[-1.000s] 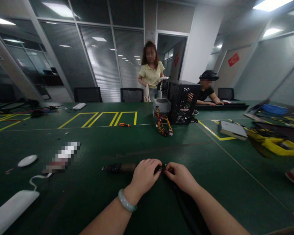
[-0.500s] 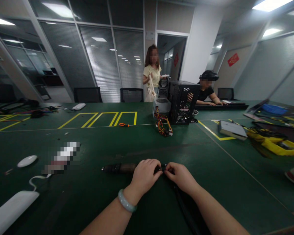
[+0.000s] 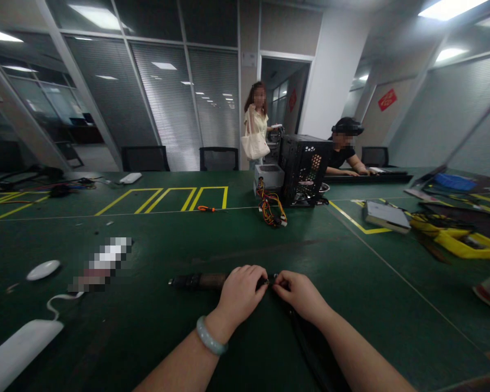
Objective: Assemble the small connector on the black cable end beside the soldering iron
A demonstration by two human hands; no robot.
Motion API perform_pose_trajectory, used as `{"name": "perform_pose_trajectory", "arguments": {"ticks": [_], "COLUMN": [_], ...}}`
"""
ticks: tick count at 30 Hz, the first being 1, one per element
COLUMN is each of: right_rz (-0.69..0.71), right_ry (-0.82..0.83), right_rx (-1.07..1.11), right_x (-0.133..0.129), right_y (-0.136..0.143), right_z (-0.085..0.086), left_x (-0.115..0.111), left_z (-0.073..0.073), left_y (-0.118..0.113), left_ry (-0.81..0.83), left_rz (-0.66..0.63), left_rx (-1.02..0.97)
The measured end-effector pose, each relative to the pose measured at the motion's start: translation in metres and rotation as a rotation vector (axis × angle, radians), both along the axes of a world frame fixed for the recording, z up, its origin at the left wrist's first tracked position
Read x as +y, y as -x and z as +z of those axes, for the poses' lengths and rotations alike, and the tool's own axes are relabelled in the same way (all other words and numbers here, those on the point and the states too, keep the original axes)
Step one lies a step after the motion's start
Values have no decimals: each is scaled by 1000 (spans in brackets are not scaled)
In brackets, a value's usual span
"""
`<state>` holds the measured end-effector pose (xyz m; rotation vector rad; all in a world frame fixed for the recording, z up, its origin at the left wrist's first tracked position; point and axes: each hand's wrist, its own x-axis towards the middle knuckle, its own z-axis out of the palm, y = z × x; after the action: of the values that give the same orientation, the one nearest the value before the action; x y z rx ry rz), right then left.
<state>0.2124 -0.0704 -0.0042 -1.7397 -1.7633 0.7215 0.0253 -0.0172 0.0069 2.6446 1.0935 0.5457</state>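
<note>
An electric screwdriver (image 3: 204, 281), dark with a brownish body and a metal tip pointing left, lies level just above or on the green table. My left hand (image 3: 242, 291) is closed around its rear end. Close beside it, my right hand (image 3: 302, 295) pinches the end of a black cable (image 3: 304, 340), which curves down towards the lower edge of the view. A small gap separates the fingertips of both hands. The connector between them is mostly hidden, so I cannot tell whether cable and tool are joined.
Beyond my hands stand a black computer case (image 3: 308, 169) and a power supply (image 3: 269, 178) with coloured wires (image 3: 273, 211). An orange-handled screwdriver (image 3: 206, 208) lies left of them. White devices (image 3: 20, 348) are at left, a yellow tray (image 3: 469, 245) at right. Two people are across the table.
My hands and the electric screwdriver stay almost still. The standing person across the table has turned, raised a hand, and shows a cream bag more fully.
</note>
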Motion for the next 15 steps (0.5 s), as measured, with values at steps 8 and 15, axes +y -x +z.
{"name": "perform_pose_trajectory", "arguments": {"ticks": [8,15], "right_rz": [0,-8], "right_ry": [-2,-23], "right_rx": [4,3], "right_x": [0,0], "right_y": [-1,-1], "right_z": [-1,-2], "left_x": [1,1], "left_z": [-2,-3], "left_y": [0,0], "left_ry": [-24,2], "left_rz": [-69,-19], "left_rx": [-22,-52]}}
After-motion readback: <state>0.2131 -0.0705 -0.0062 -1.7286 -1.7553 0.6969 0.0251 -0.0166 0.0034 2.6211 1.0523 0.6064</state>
